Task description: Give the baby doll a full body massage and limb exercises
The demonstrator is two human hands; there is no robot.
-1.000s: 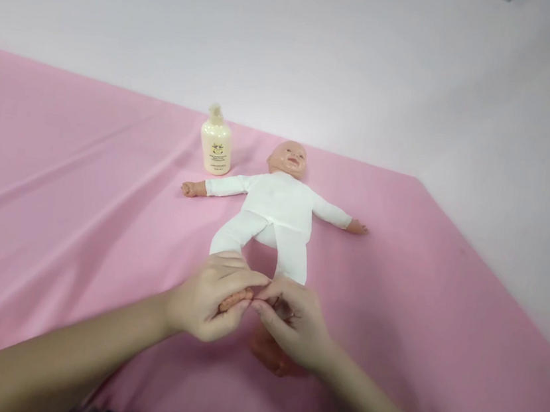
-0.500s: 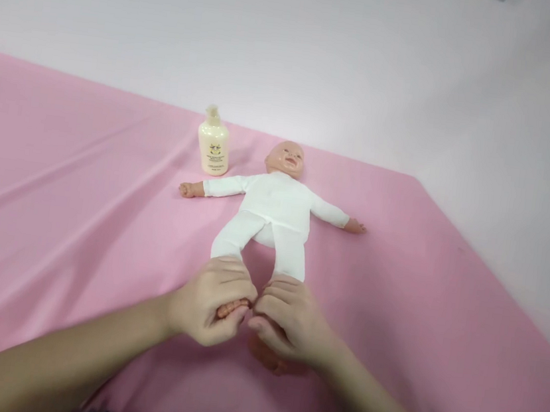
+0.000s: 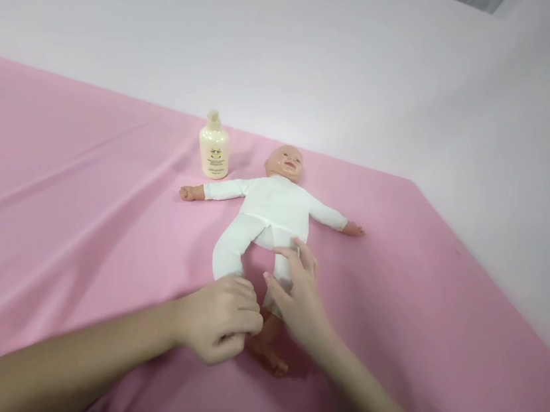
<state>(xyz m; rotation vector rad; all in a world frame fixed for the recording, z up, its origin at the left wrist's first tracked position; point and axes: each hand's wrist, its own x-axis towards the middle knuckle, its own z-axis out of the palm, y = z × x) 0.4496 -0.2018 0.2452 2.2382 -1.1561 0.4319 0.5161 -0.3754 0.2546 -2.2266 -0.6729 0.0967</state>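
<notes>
White-clad doll's [image 3: 274, 209] foot under left hand [image 3: 221, 316]

Lotion bottle [image 3: 214, 154] crowds doll [image 3: 274, 209] head's left; pink cloth [image 3: 79, 209] elsewhere open.

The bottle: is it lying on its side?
No, the bottle stands upright on the pink cloth, beside the doll.

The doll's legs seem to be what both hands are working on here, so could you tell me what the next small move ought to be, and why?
Probably slide the right hand down the doll's white-clad leg toward the bare foot. It lies open on the upper leg, while the left hand is curled around the other foot.
</notes>
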